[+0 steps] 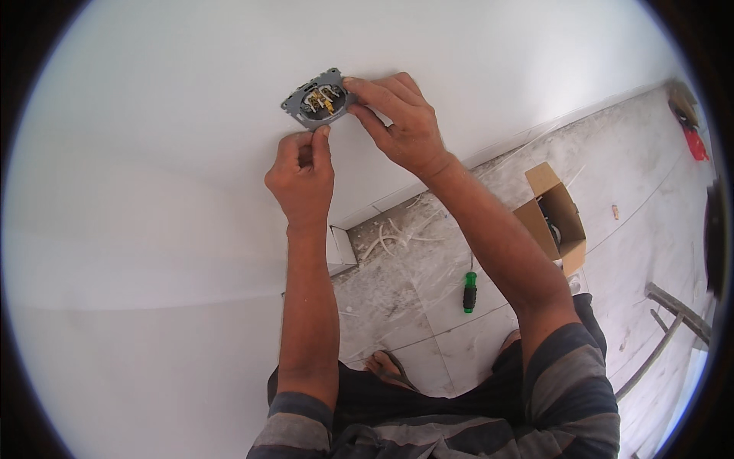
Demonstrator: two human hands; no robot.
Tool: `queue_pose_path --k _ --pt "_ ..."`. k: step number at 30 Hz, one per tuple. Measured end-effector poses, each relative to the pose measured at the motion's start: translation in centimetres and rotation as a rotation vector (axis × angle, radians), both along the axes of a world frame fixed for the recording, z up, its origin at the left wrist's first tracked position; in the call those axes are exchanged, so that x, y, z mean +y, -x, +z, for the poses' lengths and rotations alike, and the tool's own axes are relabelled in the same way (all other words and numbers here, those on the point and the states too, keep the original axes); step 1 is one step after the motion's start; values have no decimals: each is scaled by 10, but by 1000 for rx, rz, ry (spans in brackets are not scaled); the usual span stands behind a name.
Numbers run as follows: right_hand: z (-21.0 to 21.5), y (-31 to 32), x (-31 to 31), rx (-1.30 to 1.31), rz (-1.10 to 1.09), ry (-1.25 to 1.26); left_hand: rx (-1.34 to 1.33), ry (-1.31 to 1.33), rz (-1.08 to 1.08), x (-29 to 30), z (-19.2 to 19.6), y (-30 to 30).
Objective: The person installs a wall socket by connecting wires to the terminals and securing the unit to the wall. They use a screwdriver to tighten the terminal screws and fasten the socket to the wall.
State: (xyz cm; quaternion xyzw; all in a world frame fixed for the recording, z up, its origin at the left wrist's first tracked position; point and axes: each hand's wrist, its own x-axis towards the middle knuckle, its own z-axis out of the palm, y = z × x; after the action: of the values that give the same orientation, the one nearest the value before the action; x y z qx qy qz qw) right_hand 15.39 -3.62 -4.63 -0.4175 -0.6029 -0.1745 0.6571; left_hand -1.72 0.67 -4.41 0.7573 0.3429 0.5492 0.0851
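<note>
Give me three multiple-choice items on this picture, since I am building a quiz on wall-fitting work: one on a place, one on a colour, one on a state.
1. Where does the screwdriver lie?
A. On the floor tiles near the person's foot
B. Inside the cardboard box
C. In the right hand

2. What colour is the screwdriver's handle?
A. Red and yellow
B. Green and black
C. All white

3. How is the socket insert held?
A. Lying loose on the floor
B. Against the white wall, with fingers of both hands on its frame
C. Held by one hand alone, away from the wall

Answers
1. A: it lies on the dusty tiles, apart from the open cardboard box.
2. B: green top, black grip.
3. B: the left hand touches its lower edge, the right hand its right side.
</note>
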Motion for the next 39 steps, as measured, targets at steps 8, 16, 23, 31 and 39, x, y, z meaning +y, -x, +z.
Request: queue_pose_path --k 8,16,23,31,39 --pt "-2 6 -5 107 114 15 -51 85 -49 -6 1 -2" --pt "10 16 -16 278 202 189 -65 146 -70 -6 2 0" --pt "32 3 -17 -15 2 365 4 72 -102 -3 6 4" --pt "27 0 -14 -16 78 303 0 49 -45 0 4 -1" --pt "28 -1 -17 1 113 284 -157 53 -82 -16 4 -11"
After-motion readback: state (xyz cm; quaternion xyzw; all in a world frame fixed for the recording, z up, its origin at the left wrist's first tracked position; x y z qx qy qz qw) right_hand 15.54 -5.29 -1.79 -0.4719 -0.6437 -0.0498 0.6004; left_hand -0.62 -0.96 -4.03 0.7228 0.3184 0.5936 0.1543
